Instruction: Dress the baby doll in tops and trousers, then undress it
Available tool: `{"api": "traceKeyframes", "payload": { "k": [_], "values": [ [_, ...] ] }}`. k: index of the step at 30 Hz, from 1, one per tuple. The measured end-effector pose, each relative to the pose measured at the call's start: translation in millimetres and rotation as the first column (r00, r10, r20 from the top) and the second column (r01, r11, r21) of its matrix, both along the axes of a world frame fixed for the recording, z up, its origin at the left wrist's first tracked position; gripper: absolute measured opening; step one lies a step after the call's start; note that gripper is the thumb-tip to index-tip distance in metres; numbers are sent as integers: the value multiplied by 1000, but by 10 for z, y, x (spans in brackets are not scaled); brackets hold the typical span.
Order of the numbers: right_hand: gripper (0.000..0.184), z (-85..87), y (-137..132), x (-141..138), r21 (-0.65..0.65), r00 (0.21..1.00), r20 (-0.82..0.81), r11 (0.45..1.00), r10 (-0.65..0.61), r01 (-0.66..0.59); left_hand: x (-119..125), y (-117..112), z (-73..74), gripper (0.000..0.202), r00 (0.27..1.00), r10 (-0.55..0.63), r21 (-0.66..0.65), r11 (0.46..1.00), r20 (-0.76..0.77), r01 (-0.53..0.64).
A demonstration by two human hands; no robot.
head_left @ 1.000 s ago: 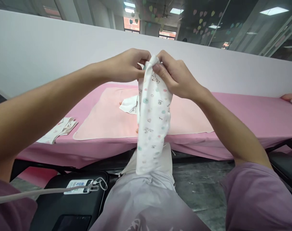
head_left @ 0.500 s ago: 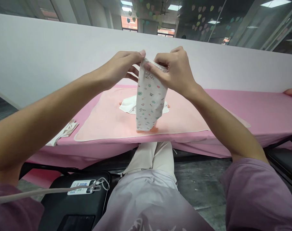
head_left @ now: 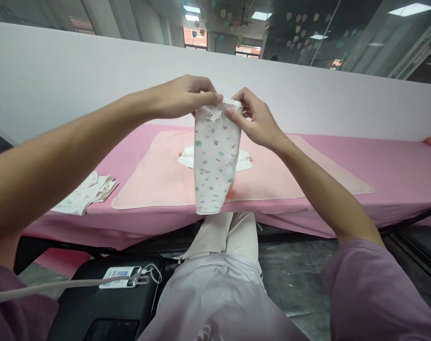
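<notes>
A small pair of white baby pants (head_left: 215,156) with green, pink and dark prints hangs upright in front of me, its waistband at the top and its lower end narrower. My left hand (head_left: 190,97) pinches the waistband's left side, thumb in front. At the right corner of the same band, my right hand (head_left: 258,117) grips with thumb in front and fingers behind. Behind the pants a doll in a white top (head_left: 187,157) lies on a peach mat (head_left: 147,184); its middle is hidden, and only the sleeves, small hands and a bit of the lower body show.
Folded printed baby clothes (head_left: 85,194) lie on the pink-covered table (head_left: 343,161), left of the mat. A black stool (head_left: 123,284) at my lower left bears a white power bank (head_left: 119,277) with a cable and a dark phone (head_left: 110,330). A white partition (head_left: 94,76) stands behind.
The pants have come lower and turned flatter toward me, showing more of their front. My right hand has lowered; my left thumb has shifted right along the waistband.
</notes>
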State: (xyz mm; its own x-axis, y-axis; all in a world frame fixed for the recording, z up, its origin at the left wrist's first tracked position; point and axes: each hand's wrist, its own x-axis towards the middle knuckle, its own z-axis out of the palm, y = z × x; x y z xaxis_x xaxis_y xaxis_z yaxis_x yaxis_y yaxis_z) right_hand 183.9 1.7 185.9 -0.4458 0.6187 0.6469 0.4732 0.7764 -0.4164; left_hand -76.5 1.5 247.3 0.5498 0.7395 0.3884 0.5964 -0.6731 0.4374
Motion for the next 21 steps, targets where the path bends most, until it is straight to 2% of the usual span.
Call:
{"api": "traceKeyframes", "payload": {
  "k": [2, 5, 8, 10, 11, 12, 14, 16, 17, 19, 21],
  "values": [
    [71, 28, -31, -71, -6, 998, -37, 999, 53, -54, 29, 79, 128, 51, 984, -15, 33, 999, -176, 22],
    [86, -44, 15, -146, -32, 983, -170, 997, 65, -71, 66, 202, 206, 54, 972, -74, -12, 997, -224, 73],
    [106, -375, 140, -180, -137, 968, -251, 990, 6, -42, 90, 244, 152, 56, 976, -77, 3, 997, -205, 79],
    [110, -733, 209, -231, -263, 965, -255, 956, 59, -128, 86, 252, 98, 58, 970, -75, 10, 997, -229, 79],
    [107, -934, 235, -279, -343, 958, -266, 917, 112, -202, 69, 272, 77, 58, 964, -66, 8, 997, -256, 71],
    [101, -1137, 258, -346, -440, 945, -281, 852, 168, -283, 34, 311, 59, 59, 955, -45, 4, 999, -293, 48],
    [89, -1516, 308, -535, -626, 912, -340, 669, 230, -402, -109, 452, 31, 62, 917, 25, -14, 999, -399, -33],
    [84, -1819, 378, -775, -743, 901, -379, 512, 209, -431, -373, 654, 1, 73, 874, 112, -11, 991, -472, -133],
    [85, -1934, 420, -903, -780, 906, -377, 463, 191, -422, -553, 762, -18, 79, 866, 161, -6, 982, -474, -186],
    [88, -2092, 509, -1153, -824, 921, -344, 410, 184, -390, -996, 961, -70, 89, 867, 281, -3, 951, -412, -309],
    [92, -2175, 598, -1389, -832, 908, -350, 369, 232, -415, -1520, 1125, -156, 96, 842, 429, -23, 887, -327, -461]
  ]
}}
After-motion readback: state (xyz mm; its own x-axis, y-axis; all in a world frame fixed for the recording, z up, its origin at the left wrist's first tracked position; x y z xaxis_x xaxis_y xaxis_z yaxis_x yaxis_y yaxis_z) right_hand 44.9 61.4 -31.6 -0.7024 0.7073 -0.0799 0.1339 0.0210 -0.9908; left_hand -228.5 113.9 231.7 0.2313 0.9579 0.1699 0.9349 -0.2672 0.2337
